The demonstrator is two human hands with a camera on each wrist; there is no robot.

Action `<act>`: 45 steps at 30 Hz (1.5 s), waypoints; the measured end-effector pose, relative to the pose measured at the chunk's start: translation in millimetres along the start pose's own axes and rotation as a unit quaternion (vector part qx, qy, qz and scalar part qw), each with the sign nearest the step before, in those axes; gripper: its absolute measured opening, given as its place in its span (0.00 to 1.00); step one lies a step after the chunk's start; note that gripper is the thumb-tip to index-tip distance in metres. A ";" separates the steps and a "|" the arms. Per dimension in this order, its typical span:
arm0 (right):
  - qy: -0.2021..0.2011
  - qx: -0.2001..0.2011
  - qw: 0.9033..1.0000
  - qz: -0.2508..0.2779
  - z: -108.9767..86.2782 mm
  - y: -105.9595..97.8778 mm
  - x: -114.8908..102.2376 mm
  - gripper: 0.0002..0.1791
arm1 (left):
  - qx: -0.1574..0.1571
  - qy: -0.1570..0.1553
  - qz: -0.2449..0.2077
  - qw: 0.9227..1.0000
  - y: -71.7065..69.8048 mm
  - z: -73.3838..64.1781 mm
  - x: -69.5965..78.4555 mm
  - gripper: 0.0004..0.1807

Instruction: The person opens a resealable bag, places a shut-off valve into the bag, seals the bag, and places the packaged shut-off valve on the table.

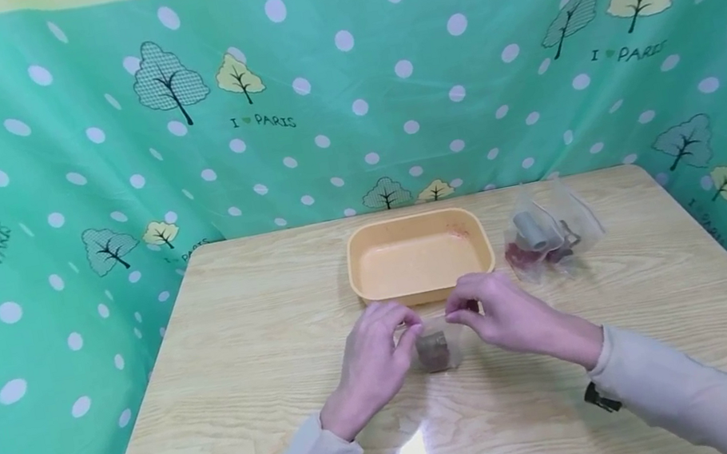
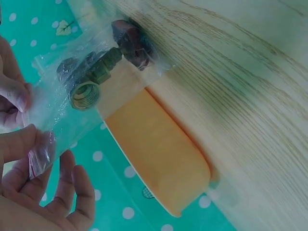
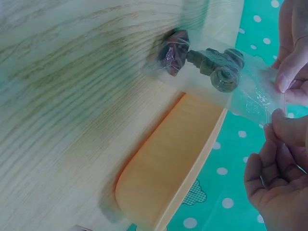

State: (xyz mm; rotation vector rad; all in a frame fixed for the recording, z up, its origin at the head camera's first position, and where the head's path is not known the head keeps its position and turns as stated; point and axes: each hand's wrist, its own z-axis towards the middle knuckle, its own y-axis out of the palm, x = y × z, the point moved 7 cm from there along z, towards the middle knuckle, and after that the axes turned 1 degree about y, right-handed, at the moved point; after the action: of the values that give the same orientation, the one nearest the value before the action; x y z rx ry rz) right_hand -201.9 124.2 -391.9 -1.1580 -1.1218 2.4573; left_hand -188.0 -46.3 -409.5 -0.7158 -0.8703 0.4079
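Both hands hold up a clear zip-lock bag [image 2: 60, 115] by its top edge. The left hand [image 1: 374, 351] pinches one corner between thumb and forefinger, and the right hand [image 1: 499, 316] pinches the other. Inside the bag lies a metal valve [image 2: 96, 72] with a threaded round opening and a dark red knob [image 2: 132, 43]; the right wrist view shows the same valve [image 3: 216, 67] through the plastic. The bag hangs over the table, just in front of the orange plastic tub. I cannot tell whether the bag's seal is pressed closed.
The orange tub [image 1: 426, 293] stands at the middle back of the wooden table [image 1: 248, 361], with reddish marks inside. To its right lie several clear bags [image 1: 580, 213] with a grey cylindrical piece [image 1: 530, 232] and dark red parts. A green dotted curtain [image 1: 313, 106] hangs behind and at the sides.
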 end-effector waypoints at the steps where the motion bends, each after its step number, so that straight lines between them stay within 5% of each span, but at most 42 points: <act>1: 0.000 0.000 1.000 -0.001 -0.1 -0.4 0.0 0.10 | -0.004 -0.002 -0.001 1.000 0.5 0.2 -0.2 0.02; 8: -0.004 -0.013 1.000 -0.017 0.2 1.8 -4.7 0.08 | -0.038 0.002 -0.011 0.999 7.7 2.8 2.2 0.02; 24: -0.025 -0.012 0.998 -0.056 6.6 8.1 -15.4 0.09 | -0.018 0.042 0.020 0.999 6.1 6.2 7.8 0.02; 32: -0.035 -0.010 0.998 -0.042 3.7 12.7 -15.7 0.09 | -0.007 0.006 0.011 1.000 -14.0 -4.8 -6.4 0.00; 45: -0.028 -0.040 0.996 -0.078 6.4 7.1 -13.9 0.05 | -0.001 -0.003 0.028 1.000 -16.0 -8.7 -12.2 0.02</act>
State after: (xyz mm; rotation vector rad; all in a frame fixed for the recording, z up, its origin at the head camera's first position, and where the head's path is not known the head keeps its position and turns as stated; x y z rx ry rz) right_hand -196.3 109.3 -386.3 -0.9874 -1.2845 2.3601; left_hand -187.6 -68.1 -408.6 -0.7428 -0.8587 0.4583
